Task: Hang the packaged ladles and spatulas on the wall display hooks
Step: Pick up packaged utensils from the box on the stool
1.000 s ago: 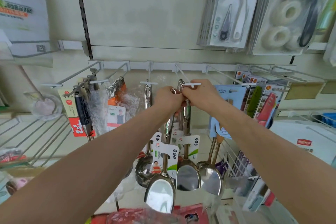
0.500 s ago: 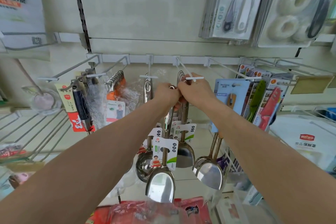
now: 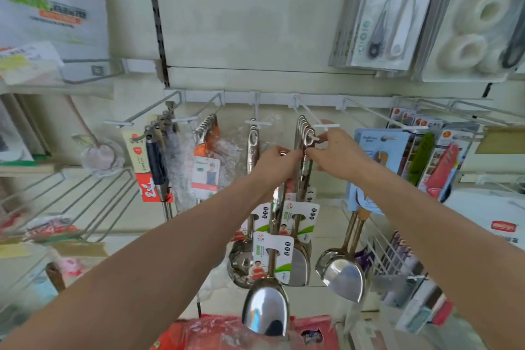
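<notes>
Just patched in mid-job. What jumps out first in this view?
Two bare hands meet at centre. The left hand grips the handle top of a packaged spatula, whose shiny head hangs low in the middle. The right hand pinches at the handle loops of the hung spatulas on the white-tipped hook. At top right, a large pack of white rolls hangs on the wall.

Head view, close, facing wall hooks (image 3: 309, 113)
</notes>
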A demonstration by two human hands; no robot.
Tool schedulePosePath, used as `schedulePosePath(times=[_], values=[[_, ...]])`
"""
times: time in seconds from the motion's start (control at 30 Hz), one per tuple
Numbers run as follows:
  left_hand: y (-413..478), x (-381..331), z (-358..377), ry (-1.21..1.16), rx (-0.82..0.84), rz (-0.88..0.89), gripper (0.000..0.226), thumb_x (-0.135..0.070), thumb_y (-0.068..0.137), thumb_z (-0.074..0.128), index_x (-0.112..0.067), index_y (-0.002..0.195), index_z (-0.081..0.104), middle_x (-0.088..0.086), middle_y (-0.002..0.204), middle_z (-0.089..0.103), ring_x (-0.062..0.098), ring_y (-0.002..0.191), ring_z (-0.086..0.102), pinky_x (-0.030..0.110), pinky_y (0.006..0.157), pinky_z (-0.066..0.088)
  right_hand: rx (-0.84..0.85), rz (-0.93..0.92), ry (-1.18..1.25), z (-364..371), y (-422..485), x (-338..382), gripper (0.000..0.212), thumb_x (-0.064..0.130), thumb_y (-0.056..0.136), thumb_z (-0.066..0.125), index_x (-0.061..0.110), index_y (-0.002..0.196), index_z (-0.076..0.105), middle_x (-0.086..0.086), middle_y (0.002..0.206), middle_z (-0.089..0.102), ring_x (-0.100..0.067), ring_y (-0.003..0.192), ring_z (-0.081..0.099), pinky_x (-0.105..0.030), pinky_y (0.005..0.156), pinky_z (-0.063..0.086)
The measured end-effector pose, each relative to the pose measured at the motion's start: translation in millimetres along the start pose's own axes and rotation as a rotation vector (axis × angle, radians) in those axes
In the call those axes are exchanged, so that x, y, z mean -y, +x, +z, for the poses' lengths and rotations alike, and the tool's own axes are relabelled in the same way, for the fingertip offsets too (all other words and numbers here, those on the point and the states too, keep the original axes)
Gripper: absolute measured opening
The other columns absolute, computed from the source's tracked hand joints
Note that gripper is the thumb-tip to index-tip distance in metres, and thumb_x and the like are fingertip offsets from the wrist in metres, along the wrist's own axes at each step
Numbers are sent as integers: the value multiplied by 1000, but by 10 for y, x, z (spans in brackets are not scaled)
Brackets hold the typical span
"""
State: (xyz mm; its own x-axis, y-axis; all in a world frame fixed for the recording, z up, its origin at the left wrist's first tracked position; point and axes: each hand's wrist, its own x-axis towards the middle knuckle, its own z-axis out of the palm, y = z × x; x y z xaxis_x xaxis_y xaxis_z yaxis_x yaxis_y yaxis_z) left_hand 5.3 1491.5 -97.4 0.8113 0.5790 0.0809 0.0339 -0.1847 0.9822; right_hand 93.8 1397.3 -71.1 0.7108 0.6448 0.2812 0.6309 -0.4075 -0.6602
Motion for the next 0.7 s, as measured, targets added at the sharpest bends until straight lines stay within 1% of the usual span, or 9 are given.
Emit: schedulePosePath(times=[0.03,0.1,0.17,0.23,0.3,0.4,0.53,0.6,0.7], values=[[-13,-14,-7,-4,6,-4,26,-26,96,50,-15,73,45,10,60,50,19,41,45,24,49,42,-5,29,-50,-18,-42,1,39,23,91,58,13,127,47,-3,112,56,-26,97,61,-42,87,52],[-22,-21,4,8,19,-33,32,-37,96,44,-16,72,46,11,63,52,20,47,47,31,63,45,-17,54,-212,-63,-128,6,34,29,93,56,7,119,57,-7,108,63,-28,95,62,-39,85,50],[12,2,45,5,39,-79,37,-45,94,39,-13,81,52,14,70,56,20,50,48,30,60,44,32,66,-245,-85,-222,37,29,27,93,55,2,99,68,-14,92,70,-31,87,66,-42,81,54],[47,25,107,-41,89,-103,47,-51,89,38,-9,94,59,14,74,62,21,54,50,27,54,42,90,47,-138,-61,-294,81,26,22,92,55,0,93,70,-18,89,70,-32,86,67,-44,79,56],[72,48,178,-101,149,-88,49,-51,88,36,-9,87,62,11,65,58,23,55,48,28,52,41,138,37,2,-35,-328,107,19,16,92,54,5,89,69,-14,87,70,-26,82,68,-32,68,58],[82,49,225,-124,182,-112,49,-53,86,36,-12,80,62,12,66,56,23,52,47,30,53,41,190,53,62,-47,-336,116,13,13,92,56,13,87,69,-7,80,68,-14,73,62,-18,57,51],[84,35,208,-176,220,-155,47,-47,94,33,-8,86,57,11,62,52,19,45,42,28,47,38,217,63,89,-95,-342,104,14,12,92,57,7,95,70,-8,76,68,-8,61,59,-12,50,45],[74,46,192,-221,239,-164,43,-39,96,32,-3,90,55,9,57,49,20,48,43,29,49,39,209,66,107,-87,-333,107,15,10,92,56,4,88,68,-5,67,64,-5,52,58,-11,45,44],[17,65,158,-271,211,-143,36,-24,95,32,1,91,56,10,58,52,22,52,49,31,52,44,182,77,107,-81,-324,120,17,8,92,54,4,80,64,-5,62,61,-2,44,55,-10,41,41]])
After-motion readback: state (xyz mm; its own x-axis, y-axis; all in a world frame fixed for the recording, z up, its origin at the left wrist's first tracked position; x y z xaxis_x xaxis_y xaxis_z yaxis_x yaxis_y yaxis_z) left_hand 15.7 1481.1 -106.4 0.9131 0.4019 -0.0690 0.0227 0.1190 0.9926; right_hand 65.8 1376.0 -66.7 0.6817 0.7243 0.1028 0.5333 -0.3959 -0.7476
